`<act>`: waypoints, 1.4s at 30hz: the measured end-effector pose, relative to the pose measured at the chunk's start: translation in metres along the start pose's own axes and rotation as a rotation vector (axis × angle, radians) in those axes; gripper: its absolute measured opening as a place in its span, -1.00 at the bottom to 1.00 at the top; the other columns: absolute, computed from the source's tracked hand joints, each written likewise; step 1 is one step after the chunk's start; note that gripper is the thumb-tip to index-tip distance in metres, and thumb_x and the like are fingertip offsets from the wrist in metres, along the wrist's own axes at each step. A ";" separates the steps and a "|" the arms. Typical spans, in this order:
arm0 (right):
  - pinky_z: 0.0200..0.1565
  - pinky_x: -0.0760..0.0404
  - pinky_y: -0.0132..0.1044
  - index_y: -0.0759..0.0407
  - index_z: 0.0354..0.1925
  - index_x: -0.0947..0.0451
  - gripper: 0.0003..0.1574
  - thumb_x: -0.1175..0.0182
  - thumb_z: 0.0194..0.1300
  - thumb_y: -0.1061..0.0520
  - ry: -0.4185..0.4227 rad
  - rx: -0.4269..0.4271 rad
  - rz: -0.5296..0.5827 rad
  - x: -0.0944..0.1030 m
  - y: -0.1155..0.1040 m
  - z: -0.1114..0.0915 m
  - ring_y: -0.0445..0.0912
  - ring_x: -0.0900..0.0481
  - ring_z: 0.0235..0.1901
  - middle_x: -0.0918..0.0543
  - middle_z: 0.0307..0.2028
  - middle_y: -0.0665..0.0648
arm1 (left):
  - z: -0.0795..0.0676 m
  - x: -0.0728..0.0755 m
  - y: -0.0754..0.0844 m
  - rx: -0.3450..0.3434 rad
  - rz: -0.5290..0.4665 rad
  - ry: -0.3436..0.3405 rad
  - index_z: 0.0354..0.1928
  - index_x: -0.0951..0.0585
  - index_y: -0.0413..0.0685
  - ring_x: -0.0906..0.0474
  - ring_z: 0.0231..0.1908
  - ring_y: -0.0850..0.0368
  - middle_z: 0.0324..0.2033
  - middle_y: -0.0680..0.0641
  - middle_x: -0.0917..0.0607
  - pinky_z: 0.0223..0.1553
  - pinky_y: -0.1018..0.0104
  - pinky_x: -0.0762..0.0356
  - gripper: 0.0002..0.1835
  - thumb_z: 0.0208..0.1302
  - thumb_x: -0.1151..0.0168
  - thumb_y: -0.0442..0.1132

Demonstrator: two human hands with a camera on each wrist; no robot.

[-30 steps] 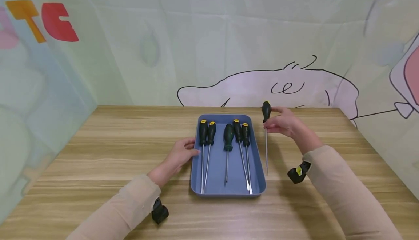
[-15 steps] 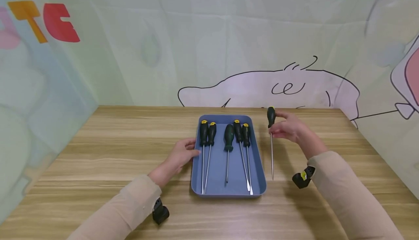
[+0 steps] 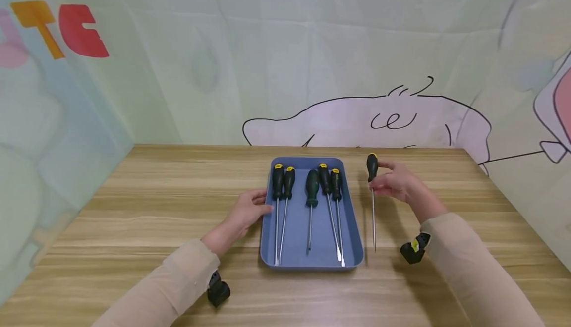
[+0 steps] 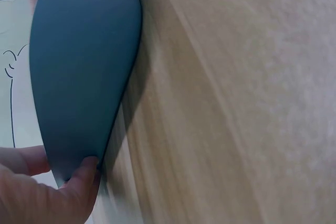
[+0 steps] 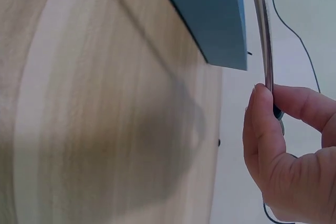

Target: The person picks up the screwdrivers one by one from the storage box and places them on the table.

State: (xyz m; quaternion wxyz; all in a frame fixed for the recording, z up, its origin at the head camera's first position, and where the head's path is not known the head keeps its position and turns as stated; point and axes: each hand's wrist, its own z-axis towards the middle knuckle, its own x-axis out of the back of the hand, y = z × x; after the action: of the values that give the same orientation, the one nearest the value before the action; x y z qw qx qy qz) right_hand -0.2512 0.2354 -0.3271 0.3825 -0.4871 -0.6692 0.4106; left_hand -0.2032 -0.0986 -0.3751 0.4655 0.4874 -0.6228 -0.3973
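One screwdriver [image 3: 372, 168] held up beside the tray [image 3: 296, 243]
The right grip [image 3: 396, 184] pinches it, pointing down above the worktop [image 3: 192, 183]; the left grip [image 3: 243, 210] holds the tray, probably to keep it still.

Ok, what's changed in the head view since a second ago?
The right hand and the screwdriver it holds shifted right, further from the tray, and lower in the picture. Nothing was newly grasped or let go. Unchanged: the left hand on the tray's left side, the five screwdrivers inside.
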 end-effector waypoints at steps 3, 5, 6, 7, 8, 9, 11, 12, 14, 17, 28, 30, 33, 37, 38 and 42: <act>-0.45 -0.64 -0.41 0.32 0.42 0.34 0.10 -0.07 0.11 0.54 0.004 -0.002 0.014 -0.001 0.005 0.002 -0.15 -0.61 -0.52 -0.58 -0.48 0.17 | 0.000 0.000 -0.001 0.002 0.002 -0.002 0.24 -0.31 -0.39 -0.40 0.13 -0.18 0.13 -0.38 -0.44 0.12 0.13 -0.45 -0.45 0.17 -0.12 -0.55; -0.48 -0.63 -0.41 0.33 0.42 0.34 0.10 -0.07 0.10 0.55 0.004 -0.006 0.020 -0.001 0.008 0.003 -0.17 -0.60 -0.54 -0.57 -0.51 0.14 | 0.001 0.001 -0.001 0.004 0.002 -0.002 0.24 -0.31 -0.38 -0.40 0.13 -0.18 0.14 -0.38 -0.44 0.12 0.13 -0.45 -0.46 0.18 -0.12 -0.55; -0.48 -0.63 -0.42 0.34 0.42 0.34 0.10 -0.06 0.10 0.55 0.005 -0.008 0.022 -0.001 0.009 0.004 -0.17 -0.60 -0.54 -0.56 -0.51 0.14 | 0.001 0.001 -0.001 0.005 0.001 -0.002 0.24 -0.31 -0.38 -0.40 0.13 -0.17 0.14 -0.38 -0.44 0.11 0.12 -0.45 -0.46 0.18 -0.12 -0.54; -0.48 -0.63 -0.41 0.34 0.42 0.33 0.09 -0.06 0.10 0.55 0.007 -0.009 0.021 -0.001 0.011 0.004 -0.17 -0.59 -0.54 -0.56 -0.51 0.13 | 0.001 0.000 -0.001 0.007 0.001 -0.002 0.24 -0.31 -0.37 -0.40 0.13 -0.17 0.14 -0.38 -0.44 0.11 0.12 -0.45 -0.46 0.18 -0.12 -0.54; -0.48 -0.63 -0.41 0.35 0.42 0.34 0.09 -0.06 0.10 0.55 0.007 -0.013 0.019 -0.002 0.012 0.005 -0.17 -0.59 -0.54 -0.55 -0.51 0.13 | 0.001 0.000 -0.001 0.007 -0.002 -0.002 0.24 -0.31 -0.37 -0.40 0.13 -0.17 0.14 -0.38 -0.44 0.11 0.12 -0.45 -0.46 0.18 -0.12 -0.54; -0.48 -0.63 -0.41 0.35 0.42 0.33 0.09 -0.06 0.10 0.55 0.006 -0.017 0.015 -0.002 0.013 0.005 -0.17 -0.59 -0.53 -0.54 -0.48 0.15 | 0.001 0.000 -0.001 0.007 -0.002 -0.002 0.24 -0.31 -0.37 -0.40 0.13 -0.18 0.14 -0.38 -0.44 0.11 0.12 -0.45 -0.46 0.18 -0.12 -0.54; -0.47 -0.63 -0.41 0.36 0.41 0.34 0.08 -0.06 0.11 0.55 0.006 -0.019 0.010 -0.002 0.014 0.006 -0.17 -0.60 -0.52 -0.54 -0.47 0.14 | 0.001 0.000 -0.001 0.005 -0.007 -0.003 0.24 -0.31 -0.38 -0.40 0.13 -0.18 0.14 -0.38 -0.43 0.11 0.12 -0.46 -0.46 0.17 -0.12 -0.55; -0.48 -0.63 -0.41 0.37 0.41 0.34 0.08 -0.05 0.11 0.56 0.006 -0.020 0.012 -0.003 0.015 0.006 -0.17 -0.60 -0.52 -0.54 -0.48 0.14 | 0.001 0.000 -0.001 0.006 -0.007 -0.002 0.24 -0.31 -0.38 -0.41 0.12 -0.18 0.14 -0.38 -0.44 0.11 0.12 -0.46 -0.46 0.17 -0.12 -0.55; -0.48 -0.63 -0.41 0.37 0.41 0.33 0.08 -0.06 0.10 0.56 0.008 -0.024 0.012 -0.003 0.017 0.007 -0.18 -0.60 -0.53 -0.52 -0.47 0.14 | 0.001 0.000 -0.001 0.005 -0.011 -0.002 0.23 -0.32 -0.38 -0.41 0.12 -0.18 0.13 -0.39 -0.44 0.10 0.12 -0.46 -0.46 0.17 -0.12 -0.55; -0.49 -0.63 -0.41 0.39 0.41 0.32 0.07 -0.06 0.09 0.58 0.013 -0.025 0.014 -0.004 0.020 0.010 -0.18 -0.59 -0.55 -0.51 -0.49 0.12 | 0.000 0.000 -0.002 0.005 -0.014 -0.004 0.23 -0.32 -0.39 -0.42 0.11 -0.18 0.13 -0.39 -0.44 0.10 0.12 -0.47 -0.47 0.18 -0.11 -0.55; -0.51 -0.62 -0.40 0.38 0.40 0.33 0.07 -0.06 0.10 0.57 0.033 -0.050 0.010 -0.007 0.029 0.015 -0.18 -0.56 -0.57 -0.47 -0.46 0.19 | 0.000 0.001 -0.001 -0.005 -0.021 -0.015 0.23 -0.31 -0.40 -0.42 0.11 -0.18 0.13 -0.39 -0.44 0.10 0.12 -0.47 -0.47 0.19 -0.10 -0.55; -0.51 -0.63 -0.40 0.38 0.40 0.32 0.06 -0.06 0.10 0.57 0.042 -0.057 0.000 -0.009 0.029 0.016 -0.18 -0.56 -0.58 -0.46 -0.41 0.23 | 0.000 0.001 -0.002 -0.006 -0.019 -0.013 0.23 -0.31 -0.40 -0.42 0.11 -0.18 0.13 -0.39 -0.44 0.10 0.12 -0.47 -0.47 0.18 -0.10 -0.55; -0.51 -0.62 -0.40 0.38 0.40 0.30 0.06 -0.07 0.10 0.57 0.056 -0.062 -0.005 -0.010 0.029 0.016 -0.18 -0.56 -0.58 -0.42 -0.34 0.28 | 0.000 0.001 -0.002 -0.007 -0.015 -0.012 0.23 -0.31 -0.40 -0.41 0.12 -0.18 0.13 -0.39 -0.43 0.10 0.13 -0.46 -0.47 0.18 -0.11 -0.55; -0.50 -0.62 -0.38 0.37 0.41 0.28 0.07 -0.07 0.08 0.57 0.076 -0.061 -0.030 -0.012 0.029 0.017 -0.17 -0.54 -0.60 -0.41 -0.33 0.28 | 0.000 0.000 -0.001 -0.003 0.000 -0.005 0.23 -0.32 -0.38 -0.41 0.12 -0.18 0.14 -0.38 -0.44 0.11 0.13 -0.46 -0.46 0.18 -0.11 -0.55; -0.49 -0.62 -0.38 0.37 0.41 0.28 0.07 -0.08 0.08 0.57 0.083 -0.061 -0.041 -0.012 0.029 0.017 -0.17 -0.53 -0.60 -0.42 -0.32 0.28 | 0.000 0.000 -0.001 -0.001 0.003 -0.004 0.23 -0.32 -0.38 -0.41 0.13 -0.18 0.14 -0.38 -0.44 0.11 0.14 -0.46 -0.46 0.18 -0.12 -0.55; -0.48 -0.63 -0.37 0.38 0.41 0.26 0.07 -0.08 0.07 0.56 0.101 -0.055 -0.075 -0.015 0.029 0.018 -0.16 -0.50 -0.59 -0.39 -0.26 0.31 | -0.001 0.000 -0.001 0.002 0.006 -0.002 0.23 -0.32 -0.37 -0.40 0.13 -0.18 0.14 -0.38 -0.44 0.11 0.13 -0.45 -0.47 0.18 -0.11 -0.54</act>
State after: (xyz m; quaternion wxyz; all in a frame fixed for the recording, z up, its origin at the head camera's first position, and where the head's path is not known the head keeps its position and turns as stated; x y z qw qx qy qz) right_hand -0.2543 0.2236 -0.3619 0.4173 -0.4921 -0.6780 0.3522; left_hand -0.2025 -0.0992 -0.3755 0.4658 0.4856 -0.6252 -0.3955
